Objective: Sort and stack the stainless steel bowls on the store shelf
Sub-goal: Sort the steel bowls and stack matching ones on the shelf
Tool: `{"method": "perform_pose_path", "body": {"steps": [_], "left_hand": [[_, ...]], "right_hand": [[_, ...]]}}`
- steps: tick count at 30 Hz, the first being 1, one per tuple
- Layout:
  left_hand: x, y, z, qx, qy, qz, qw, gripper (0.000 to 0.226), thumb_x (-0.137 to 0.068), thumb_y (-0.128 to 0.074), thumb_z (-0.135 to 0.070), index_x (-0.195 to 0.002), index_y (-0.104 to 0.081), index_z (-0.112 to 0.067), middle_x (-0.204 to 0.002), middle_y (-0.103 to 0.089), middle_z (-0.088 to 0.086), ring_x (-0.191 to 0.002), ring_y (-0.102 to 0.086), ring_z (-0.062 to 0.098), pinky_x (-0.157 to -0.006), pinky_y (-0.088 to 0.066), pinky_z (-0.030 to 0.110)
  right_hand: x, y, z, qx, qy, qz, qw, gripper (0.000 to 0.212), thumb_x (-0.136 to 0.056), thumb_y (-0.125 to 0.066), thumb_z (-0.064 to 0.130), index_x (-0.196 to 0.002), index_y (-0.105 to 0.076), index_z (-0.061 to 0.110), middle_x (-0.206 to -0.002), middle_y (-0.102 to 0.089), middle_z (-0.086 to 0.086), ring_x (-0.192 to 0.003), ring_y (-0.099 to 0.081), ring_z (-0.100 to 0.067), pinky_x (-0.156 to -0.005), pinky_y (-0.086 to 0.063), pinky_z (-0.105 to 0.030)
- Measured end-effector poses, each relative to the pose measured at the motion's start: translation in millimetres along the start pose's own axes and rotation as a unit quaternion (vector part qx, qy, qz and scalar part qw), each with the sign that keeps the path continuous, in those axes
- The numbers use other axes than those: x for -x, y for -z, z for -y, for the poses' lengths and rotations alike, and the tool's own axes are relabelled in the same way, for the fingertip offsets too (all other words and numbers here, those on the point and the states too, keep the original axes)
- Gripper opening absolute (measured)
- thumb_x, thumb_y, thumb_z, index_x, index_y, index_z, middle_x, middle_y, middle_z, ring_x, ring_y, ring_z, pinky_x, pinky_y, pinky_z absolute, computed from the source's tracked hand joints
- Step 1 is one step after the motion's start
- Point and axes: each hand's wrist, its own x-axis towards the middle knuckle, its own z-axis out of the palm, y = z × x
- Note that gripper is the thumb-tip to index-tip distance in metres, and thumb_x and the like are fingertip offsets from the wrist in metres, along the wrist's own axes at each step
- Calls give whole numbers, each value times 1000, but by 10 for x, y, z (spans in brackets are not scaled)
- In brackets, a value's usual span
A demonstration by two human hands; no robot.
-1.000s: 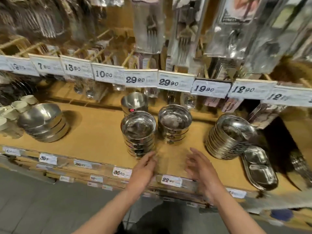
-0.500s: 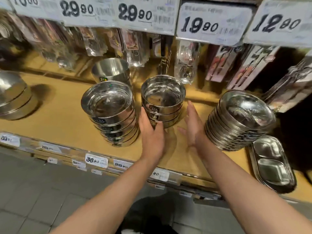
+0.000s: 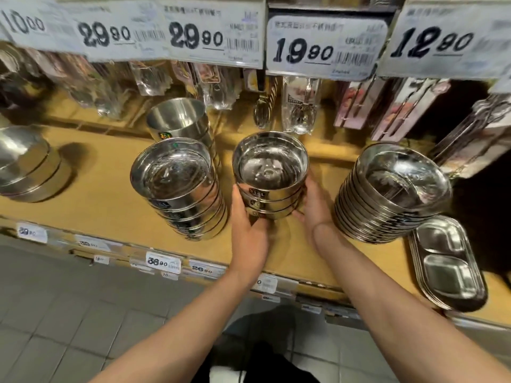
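Bowls in a short stack point(image 3: 269, 186) stand mid-shelf point(image 3: 96, 205), clasped low down between both hands: left hand point(image 3: 249, 230) and right hand point(image 3: 312, 214), fingers curled round its sides. A taller stack point(image 3: 179, 189) sits just left, a leaning one point(image 3: 387, 194) right. Likely next: lifting it level onto matching bowls.

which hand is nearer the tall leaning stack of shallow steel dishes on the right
Right. The right hand grips the middle bowl stack just beside the leaning stack of shallow steel dishes; the left hand holds that stack's far side.
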Motion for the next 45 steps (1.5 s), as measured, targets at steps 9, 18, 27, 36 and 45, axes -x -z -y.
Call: {"method": "perform_pose_path", "body": {"steps": [9, 18, 27, 36, 45], "left_hand": [[598, 262, 90, 44, 53, 41, 997, 56, -93, -55, -21, -142, -45, -47, -142, -55, -21, -133, -50, 0, -116, -40, 34], [-8, 358, -30, 64, 94, 139, 984, 50, -103, -40, -52, -148, -49, -33, -148, -55, -12, -141, -45, 9, -121, -30, 50], [266, 424, -82, 108, 88, 157, 978, 42, -111, -34, -34, -149, -48, -24, -150, -55, -3, -143, -44, 15, -122, -27, 56], [637, 681, -520, 115, 85, 182, 973, 45, -107, -41, -48, -151, -42, -41, -152, -49, -18, -142, -44, 4, -115, -37, 49], [831, 1345, -1010, 107, 74, 186, 974, 41, -99, -43, -63, -139, -50, -57, -138, -61, -21, -131, -54, 10, -96, -51, 40]], "right_hand": [[593, 464, -197, 9, -6, 29, 1000, 24, -106, -37, 48, -117, -59, 47, -103, -70, 37, -101, -63, 16, -81, -53, -23], [660, 458, -140, -30, -43, 55, 997, 33, -103, -37, 54, -128, -57, 46, -132, -61, 17, -122, -52, -7, -100, -47, -49], [944, 473, -180, -24, -40, 32, 998, 36, -102, -44, 57, -134, -57, 49, -134, -62, 20, -128, -53, -10, -100, -52, -54], [1609, 464, 133, -35, -12, 26, 999, 26, -105, -47, 45, -106, -73, 52, -110, -73, 26, -104, -68, 3, -77, -62, -33], [2297, -2, 323, -9, 39, 13, 999, 38, -102, -45, 57, -137, -57, 47, -140, -60, 18, -113, -65, -2, -73, -60, -32]]}}
